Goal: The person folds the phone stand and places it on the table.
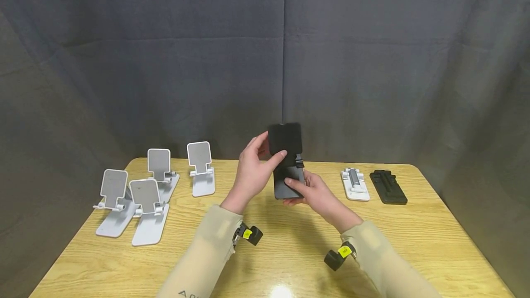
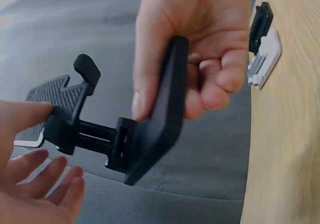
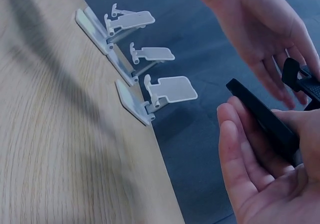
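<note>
Both hands hold a black phone stand (image 1: 286,164) in the air above the wooden table (image 1: 290,256). My left hand (image 1: 269,151) pinches its raised top plate (image 1: 285,138), thumb on the front and fingers behind. My right hand (image 1: 308,190) grips the flat base (image 1: 287,187) from below. In the left wrist view the right hand (image 2: 200,44) is wrapped round the base (image 2: 160,114), and the left hand's thumb (image 2: 25,124) lies on the textured plate (image 2: 52,95). The right wrist view shows the base (image 3: 260,116) lying across my right hand (image 3: 250,174).
Several opened white stands (image 1: 149,210) stand on the table's left side, also in the right wrist view (image 3: 170,89). A folded white stand (image 1: 354,184) and a folded black stand (image 1: 388,186) lie at the right. A dark cloth backdrop hangs behind.
</note>
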Demonstrator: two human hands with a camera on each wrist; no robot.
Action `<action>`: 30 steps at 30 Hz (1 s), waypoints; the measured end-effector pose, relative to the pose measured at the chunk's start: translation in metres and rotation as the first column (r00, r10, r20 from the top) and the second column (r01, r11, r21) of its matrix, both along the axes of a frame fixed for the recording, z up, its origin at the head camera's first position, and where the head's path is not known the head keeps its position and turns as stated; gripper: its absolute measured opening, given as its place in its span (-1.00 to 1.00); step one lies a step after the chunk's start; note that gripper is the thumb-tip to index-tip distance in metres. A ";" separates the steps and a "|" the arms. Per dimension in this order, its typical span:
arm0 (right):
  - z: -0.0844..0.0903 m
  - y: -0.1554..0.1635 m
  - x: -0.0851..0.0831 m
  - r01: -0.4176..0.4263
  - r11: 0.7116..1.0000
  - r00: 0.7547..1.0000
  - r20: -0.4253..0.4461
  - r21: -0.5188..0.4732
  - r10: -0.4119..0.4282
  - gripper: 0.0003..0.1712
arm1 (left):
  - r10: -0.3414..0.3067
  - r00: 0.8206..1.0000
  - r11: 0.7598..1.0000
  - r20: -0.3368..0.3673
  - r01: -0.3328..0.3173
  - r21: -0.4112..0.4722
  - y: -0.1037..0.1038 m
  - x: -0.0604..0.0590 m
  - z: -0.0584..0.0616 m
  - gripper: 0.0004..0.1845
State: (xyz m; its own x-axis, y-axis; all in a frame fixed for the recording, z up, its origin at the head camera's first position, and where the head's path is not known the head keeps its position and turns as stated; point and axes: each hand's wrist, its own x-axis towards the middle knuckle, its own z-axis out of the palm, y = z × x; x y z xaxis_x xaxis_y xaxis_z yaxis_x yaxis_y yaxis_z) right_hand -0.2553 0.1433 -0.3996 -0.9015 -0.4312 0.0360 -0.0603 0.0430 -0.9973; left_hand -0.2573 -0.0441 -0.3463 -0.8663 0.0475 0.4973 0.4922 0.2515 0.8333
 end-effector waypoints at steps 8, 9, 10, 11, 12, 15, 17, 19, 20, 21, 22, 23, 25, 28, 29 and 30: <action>0.004 0.001 0.002 -0.016 1.000 1.000 0.004 -0.006 0.016 -0.46 | -0.094 0.995 0.991 0.036 0.097 -0.094 0.000 0.000 -0.004 -0.64; 0.005 0.001 0.003 -0.019 1.000 1.000 0.005 -0.004 0.019 -0.46 | -0.101 0.994 0.990 0.041 0.104 -0.095 0.000 0.000 -0.004 -0.64; 0.005 0.001 0.003 -0.021 1.000 1.000 0.007 -0.002 0.021 -0.46 | -0.109 0.993 0.989 0.044 0.112 -0.092 0.000 0.000 -0.005 -0.64; 0.005 0.001 0.004 -0.022 1.000 1.000 0.010 -0.001 0.022 -0.45 | -0.117 0.992 0.989 0.044 0.121 -0.087 0.000 0.000 -0.005 -0.63; 0.005 0.001 0.004 -0.022 1.000 1.000 0.014 0.000 0.022 -0.45 | -0.124 0.991 0.988 0.046 0.127 -0.083 0.000 0.000 -0.005 -0.63; 0.005 0.002 0.005 -0.021 1.000 1.000 0.022 0.001 0.021 -0.46 | -0.141 0.989 0.987 0.045 0.144 -0.075 0.000 0.000 -0.005 -0.62; 0.004 0.001 0.005 -0.020 1.000 1.000 0.022 0.001 0.020 -0.45 | -0.143 0.989 0.986 0.044 0.146 -0.076 0.000 -0.001 -0.005 -0.62; 0.004 0.001 0.005 -0.017 1.000 1.000 0.025 0.003 0.017 -0.45 | -0.138 0.989 0.987 0.047 0.142 -0.080 0.000 -0.001 -0.005 -0.63; 0.005 0.000 0.005 -0.015 1.000 1.000 0.026 0.006 0.015 -0.44 | -0.135 0.990 0.987 0.049 0.138 -0.083 0.000 -0.001 -0.005 -0.63; 0.005 0.000 0.006 -0.013 1.000 1.000 0.028 0.008 0.013 -0.44 | -0.130 0.990 0.987 0.052 0.135 -0.087 0.000 -0.001 -0.005 -0.64; 0.005 0.000 0.005 -0.013 1.000 1.000 0.029 0.010 0.012 -0.44 | -0.127 0.990 0.987 0.056 0.132 -0.090 -0.001 -0.001 -0.005 -0.64; 0.005 0.000 0.006 -0.010 1.000 0.999 0.034 0.012 0.009 -0.44 | -0.125 0.990 0.987 0.060 0.130 -0.094 -0.001 -0.001 -0.004 -0.64; 0.006 -0.001 0.006 -0.010 1.000 0.999 0.038 0.012 0.010 -0.44 | -0.122 0.990 0.987 0.068 0.129 -0.101 -0.001 0.000 -0.004 -0.64; 0.005 -0.001 0.006 -0.013 1.000 0.999 0.039 0.010 0.012 -0.44 | -0.113 0.990 0.986 0.079 0.122 -0.113 -0.001 0.000 -0.004 -0.64; 0.005 -0.002 0.006 -0.013 1.000 0.999 0.040 0.009 0.012 -0.44 | -0.111 0.991 0.986 0.080 0.120 -0.116 -0.001 0.000 -0.004 -0.65; 0.005 -0.002 0.006 -0.011 1.000 0.999 0.042 0.008 0.010 -0.44 | -0.109 0.991 0.986 0.080 0.118 -0.119 -0.002 0.000 -0.004 -0.65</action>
